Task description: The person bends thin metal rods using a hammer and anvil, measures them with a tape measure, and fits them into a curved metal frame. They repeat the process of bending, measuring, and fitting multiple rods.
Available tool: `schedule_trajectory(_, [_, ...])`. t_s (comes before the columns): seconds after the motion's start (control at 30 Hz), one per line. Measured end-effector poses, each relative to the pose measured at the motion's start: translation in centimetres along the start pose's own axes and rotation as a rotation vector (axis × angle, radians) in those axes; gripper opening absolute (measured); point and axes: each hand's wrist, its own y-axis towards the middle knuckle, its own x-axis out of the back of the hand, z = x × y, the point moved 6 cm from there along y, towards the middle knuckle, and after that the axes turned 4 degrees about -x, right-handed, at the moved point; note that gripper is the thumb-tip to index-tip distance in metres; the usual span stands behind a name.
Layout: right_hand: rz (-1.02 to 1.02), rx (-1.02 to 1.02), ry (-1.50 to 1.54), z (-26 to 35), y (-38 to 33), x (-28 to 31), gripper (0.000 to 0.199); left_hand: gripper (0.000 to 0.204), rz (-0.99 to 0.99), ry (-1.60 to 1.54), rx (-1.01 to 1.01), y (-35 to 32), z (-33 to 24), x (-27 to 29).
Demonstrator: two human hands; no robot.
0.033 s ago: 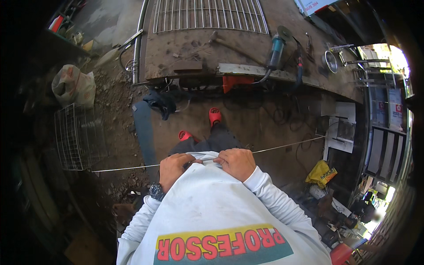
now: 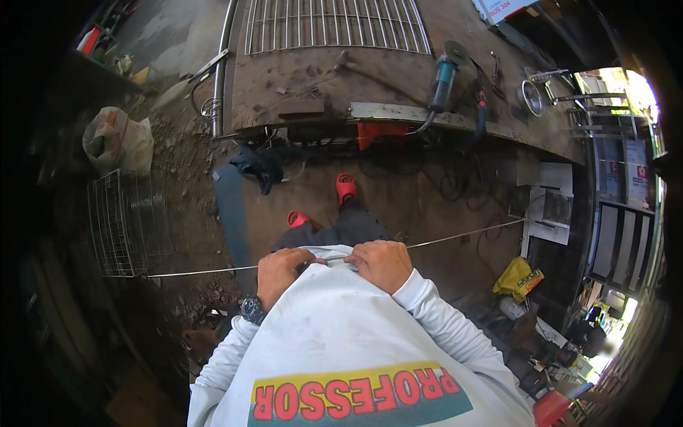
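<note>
A long thin metal rod runs crosswise in front of my waist, its right part rising slightly. My left hand, with a dark watch on the wrist, is closed around it. To the right, my right hand grips the same rod, fingers curled and knuckles up. Between the hands, the hem of my white shirt bunches up and partly hides the rod. The fingertips of both hands are mostly out of sight.
Ahead stands a workbench bearing a metal grille, a hammer and an angle grinder. A wire cage lies near the rod's left end. Cables trail on the floor; a yellow bag sits at right.
</note>
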Motion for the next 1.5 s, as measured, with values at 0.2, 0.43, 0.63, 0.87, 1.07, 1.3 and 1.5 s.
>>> schedule_trajectory(0.2, [-0.092, -0.033, -0.028, -0.9, -0.2, -0.2, 0.017, 0.03, -0.008, 0.015, -0.053, 1.4, -0.4, -0.4])
schedule_trajectory(0.43, [-0.163, -0.083, -0.071, -1.2, -1.1, -0.9, 0.019, 0.033, 0.003, 0.109, -0.06, 1.2, 0.1, -1.7])
schedule_trajectory(0.63, [-0.079, -0.168, -0.086, -1.3, -1.1, -1.1, 0.019, 0.03, 0.019, 0.117, -0.022, 1.4, 0.0, -1.7])
schedule_trajectory(0.87, [-0.175, 0.101, 0.116, -4.3, 1.5, 4.5, 0.014, 0.016, -0.024, 0.126, -0.149, 4.4, -0.3, 2.4])
schedule_trajectory(1.07, [-0.21, 0.045, 0.045, -5.7, 2.6, 8.6, 0.016, 0.019, -0.091, 0.157, -0.142, 5.8, -0.6, 6.6])
schedule_trajectory(1.3, [-0.159, 0.106, 0.103, -1.2, 4.6, 6.2, 0.026, 0.012, -0.044, -0.003, -0.299, 7.4, -3.7, 3.1])
schedule_trajectory(1.5, [-0.092, 0.009, 0.102, -0.8, 5.3, 5.3, 0.028, 0.012, 0.062, -0.067, -0.256, 8.0, -2.4, 2.9])
